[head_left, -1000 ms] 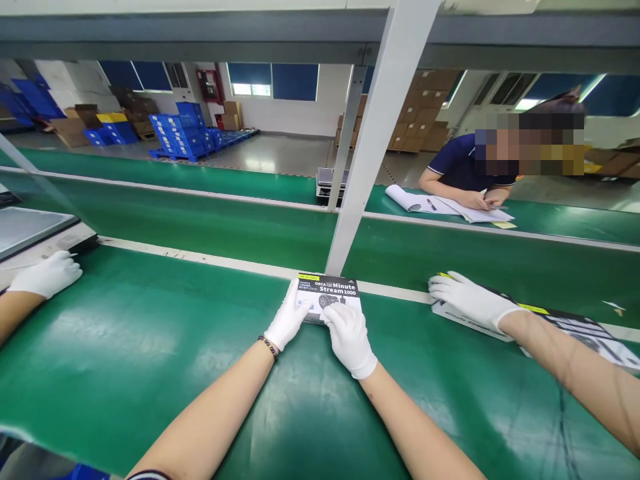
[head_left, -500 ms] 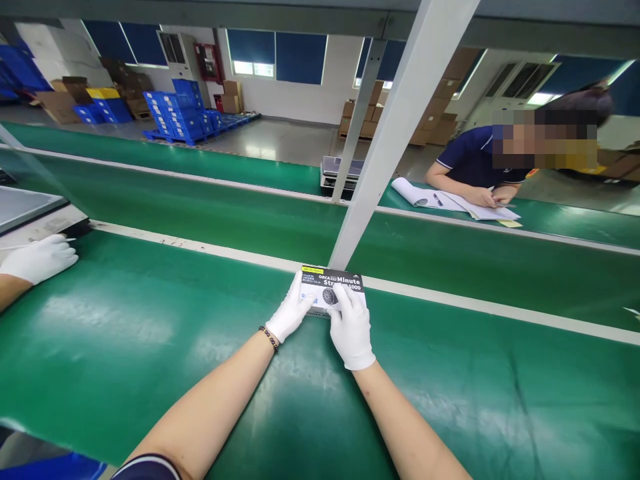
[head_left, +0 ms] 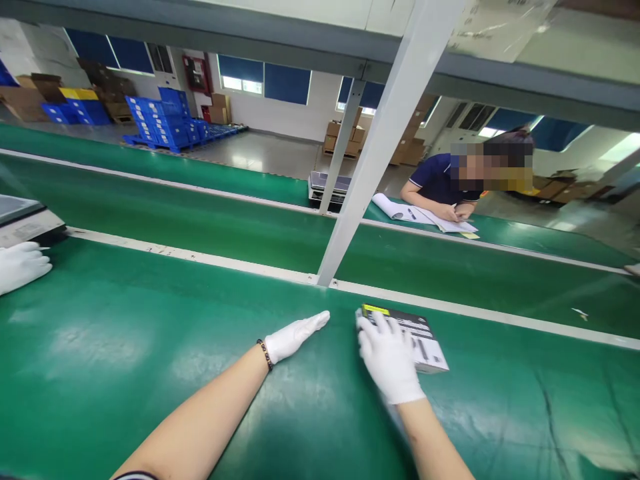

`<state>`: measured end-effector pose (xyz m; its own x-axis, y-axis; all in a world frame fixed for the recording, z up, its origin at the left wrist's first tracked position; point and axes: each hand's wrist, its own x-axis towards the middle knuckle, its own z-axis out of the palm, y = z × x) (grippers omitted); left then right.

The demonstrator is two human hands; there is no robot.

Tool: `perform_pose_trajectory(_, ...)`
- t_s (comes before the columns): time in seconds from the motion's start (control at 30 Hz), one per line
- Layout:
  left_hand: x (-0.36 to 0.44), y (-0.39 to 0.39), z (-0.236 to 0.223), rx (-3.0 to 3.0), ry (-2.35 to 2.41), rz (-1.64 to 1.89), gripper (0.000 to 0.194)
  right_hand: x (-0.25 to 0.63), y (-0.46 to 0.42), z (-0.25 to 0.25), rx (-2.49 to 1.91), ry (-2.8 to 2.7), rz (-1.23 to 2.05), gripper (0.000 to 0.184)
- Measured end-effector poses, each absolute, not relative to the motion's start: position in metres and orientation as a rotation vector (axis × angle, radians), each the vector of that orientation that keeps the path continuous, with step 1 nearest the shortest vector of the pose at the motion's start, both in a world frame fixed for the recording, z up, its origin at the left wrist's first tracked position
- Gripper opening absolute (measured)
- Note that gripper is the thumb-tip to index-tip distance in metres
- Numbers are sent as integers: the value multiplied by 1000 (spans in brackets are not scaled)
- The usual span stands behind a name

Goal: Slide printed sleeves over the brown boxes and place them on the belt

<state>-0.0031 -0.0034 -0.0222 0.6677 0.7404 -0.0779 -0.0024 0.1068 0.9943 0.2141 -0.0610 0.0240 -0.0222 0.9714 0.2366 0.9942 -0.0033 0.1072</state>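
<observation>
Two white-gloved hands are at a shiny, streaked green surface (head_left: pixel 150 400): the left hand (head_left: pixel 296 335) is flat, fingers pressed together, holding nothing; the right hand (head_left: pixel 391 360) spreads its fingers over one box (head_left: pixel 431 355) lying right of the left hand; whether it pinches the box, I cannot tell. Well left of them, one co-worker's hand (head_left: pixel 24 267) is near one machine (head_left: pixel 30 230). Beyond the hands stand two posts (head_left: pixel 373 160), then a second green surface (head_left: pixel 235 181) with one scale (head_left: pixel 330 181) and one person (head_left: pixel 431 180) leaning over papers (head_left: pixel 435 220). Farthest are blue crates (head_left: pixel 155 127), cardboard boxes (head_left: pixel 345 139), too many to count, and a white wall (head_left: pixel 280 120).
</observation>
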Motion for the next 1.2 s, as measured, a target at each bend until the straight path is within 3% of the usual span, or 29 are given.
perform_pose_trajectory(0.1,-3,1,-22,1214,688,675,68,280,-64,22,-2318,-1884,-584,35)
perform_pose_trajectory(0.23,0,4,-25,1048,668,770,68,298,-56,8,-2053,-1780,-805,34)
perform_pose_trajectory(0.4,1,3,-23,1010,692,787,70,209,-26,-37,-1743,-1989,-390,34)
perform_pose_trajectory(0.57,-4,4,-16,1239,705,897,58,146,-9,-63,-1564,-1992,-126,29)
perform_pose_trajectory(0.97,-3,10,-17,1377,1137,1073,39,172,1,-60,-1534,-1996,322,47)
perform_pose_trajectory(1.2,-4,12,-10,1340,1238,993,39,170,3,-54,-1574,-2029,321,50)
